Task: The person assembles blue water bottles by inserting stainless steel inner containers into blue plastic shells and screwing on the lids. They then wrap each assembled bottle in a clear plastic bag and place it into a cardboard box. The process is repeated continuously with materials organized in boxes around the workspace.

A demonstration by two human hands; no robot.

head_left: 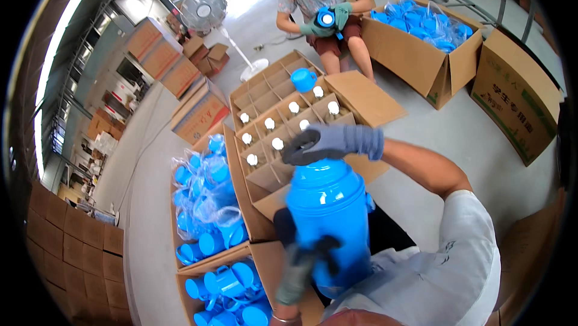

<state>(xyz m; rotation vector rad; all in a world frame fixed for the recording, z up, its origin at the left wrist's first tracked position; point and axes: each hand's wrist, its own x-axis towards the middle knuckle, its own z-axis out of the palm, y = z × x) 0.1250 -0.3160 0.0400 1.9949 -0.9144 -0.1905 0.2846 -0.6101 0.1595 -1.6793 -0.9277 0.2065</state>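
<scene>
A large glossy blue thermos flask (pixel 328 205) stands slightly tilted at my lap. My right hand (pixel 331 143), in a grey-blue glove with dark fingertips, curls over its top and grips it, hiding the mouth. Low on the flask's left side is my left hand (pixel 304 272), also gloved. Motion smears its fingers, so I cannot tell whether they grip the flask or only brush it. Just beyond is a divided carton (pixel 265 180) with several white-topped bottle-like pieces (pixel 277 143) in its cells. A blue cup-like piece (pixel 303 79) rests at its far side.
To the left, one carton (pixel 174 217) holds bagged blue cups (pixel 211 172); a nearer one holds loose blue cups (pixel 226 281). Opposite, a seated co-worker (pixel 322 0) in green gloves holds a blue part (pixel 326 18) beside a carton of blue pieces (pixel 415 55). A white fan (pixel 205 9) stands behind.
</scene>
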